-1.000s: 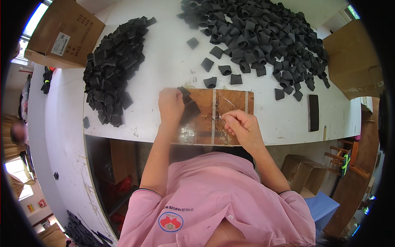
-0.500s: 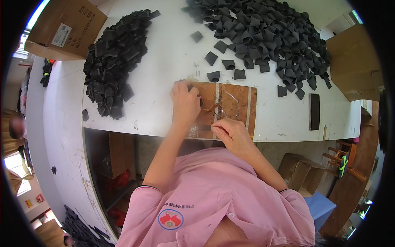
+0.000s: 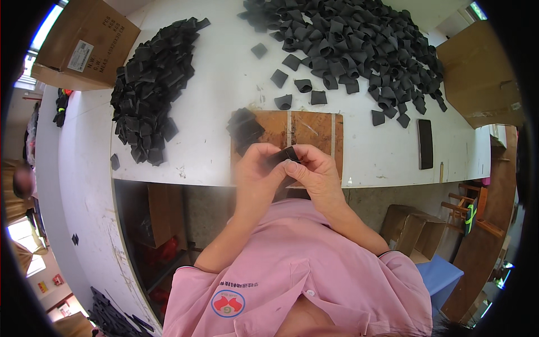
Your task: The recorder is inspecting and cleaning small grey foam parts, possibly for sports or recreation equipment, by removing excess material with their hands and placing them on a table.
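In front of my body, both hands are closed on one small black fabric piece [image 3: 289, 153]. My left hand [image 3: 257, 171] grips its left side, and my right hand [image 3: 316, 171] pinches its right side between thumb and fingers. My thumbs and fingertips hide part of it. Beneath and beyond them lies a brown board [image 3: 315, 126] with pale strips across it. A small heap of black fabric pieces [image 3: 245, 129] rests on the board's left end, just past my left hand.
A pile of flat black pieces [image 3: 149, 95] lies at left. At far right spreads a larger pile of black fabric loops [image 3: 348, 48], several loose ones nearer me. Cardboard boxes [image 3: 84, 45] stand on both sides. A dark phone-like slab [image 3: 425, 144] lies near the right edge.
My left hand has come back from the heap on the board toward my right hand. A black piece is now held between both hands, and the heap is uncovered.
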Tool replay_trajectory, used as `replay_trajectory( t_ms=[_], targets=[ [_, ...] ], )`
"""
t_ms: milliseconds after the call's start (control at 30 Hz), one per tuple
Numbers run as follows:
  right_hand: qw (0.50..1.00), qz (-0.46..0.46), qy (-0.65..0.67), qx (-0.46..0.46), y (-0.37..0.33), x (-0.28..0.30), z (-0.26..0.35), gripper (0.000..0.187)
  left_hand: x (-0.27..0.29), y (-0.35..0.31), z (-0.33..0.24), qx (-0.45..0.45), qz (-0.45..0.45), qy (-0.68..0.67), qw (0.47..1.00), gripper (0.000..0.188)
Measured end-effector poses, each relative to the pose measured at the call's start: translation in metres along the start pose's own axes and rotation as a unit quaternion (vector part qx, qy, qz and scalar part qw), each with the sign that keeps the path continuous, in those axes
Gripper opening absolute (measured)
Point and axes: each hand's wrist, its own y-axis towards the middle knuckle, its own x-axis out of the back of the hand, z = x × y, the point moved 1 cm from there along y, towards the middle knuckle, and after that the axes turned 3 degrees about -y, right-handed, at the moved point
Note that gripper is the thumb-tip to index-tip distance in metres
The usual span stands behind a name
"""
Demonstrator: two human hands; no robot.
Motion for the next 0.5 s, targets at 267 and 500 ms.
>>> replay_trajectory(
  t_ms=[267, 500],
  targets=[
    [0.979, 0.068, 0.179, -0.063, 0.005, 0.032, 0.010, 0.013, -0.004, -0.004, -0.012, 0.145, 0.113, -0.235, 0.955, 0.026],
    [0.981, 0.058, 0.159, -0.098, 0.001, 0.040, 0.012, 0.013, -0.013, -0.008, -0.016, 0.056, 0.075, -0.042, 0.995, 0.010]
  ],
)
